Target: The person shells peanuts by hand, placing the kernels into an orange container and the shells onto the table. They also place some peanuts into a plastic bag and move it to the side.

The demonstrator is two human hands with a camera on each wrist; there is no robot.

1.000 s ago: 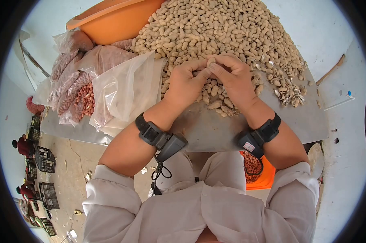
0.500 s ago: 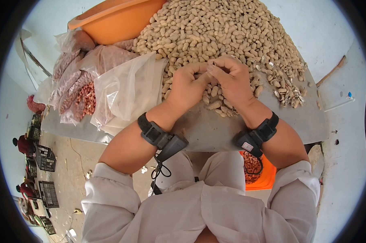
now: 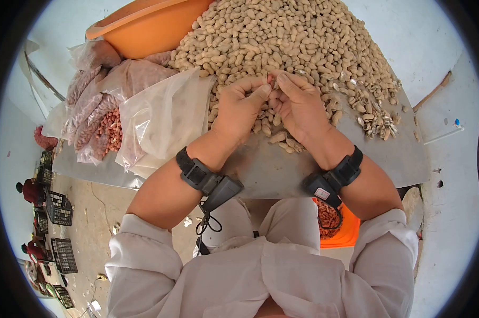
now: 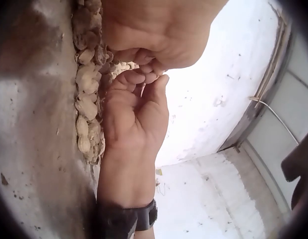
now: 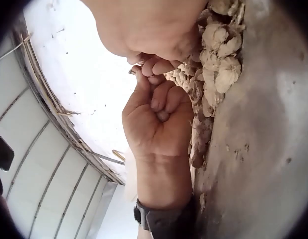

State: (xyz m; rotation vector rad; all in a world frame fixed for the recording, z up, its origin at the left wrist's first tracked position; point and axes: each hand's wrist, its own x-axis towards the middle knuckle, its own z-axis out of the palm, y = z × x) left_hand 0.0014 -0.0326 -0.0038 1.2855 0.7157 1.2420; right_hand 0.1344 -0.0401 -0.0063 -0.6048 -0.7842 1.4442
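Both hands meet over the near edge of a heap of unshelled peanuts [image 3: 282, 37]. Thumb and forefinger of my left hand [image 3: 238, 108] pinch a small peanut [image 3: 270, 78], with a bit of red showing at the fingertips. My right hand [image 3: 303, 108] pinches the same peanut from the other side, its thumb on top. In the right wrist view a piece of shell [image 5: 134, 70] sticks out by the left thumb tip, and the other left fingers curl into the palm. Fingers hide most of the peanut in the left wrist view.
Empty shells [image 3: 380, 122] lie right of the heap on the metal table [image 3: 266, 172]. Clear plastic bags [image 3: 165, 116], several filled with red kernels [image 3: 109, 130], lie at the left. An orange basin [image 3: 149, 29] stands behind them; an orange container [image 3: 348, 233] of reddish pieces sits below the table.
Hands shift slightly left. The thumbs, side by side a second ago, have moved apart, and a bit of red now shows between the fingertips. Bags and basin stay in place.
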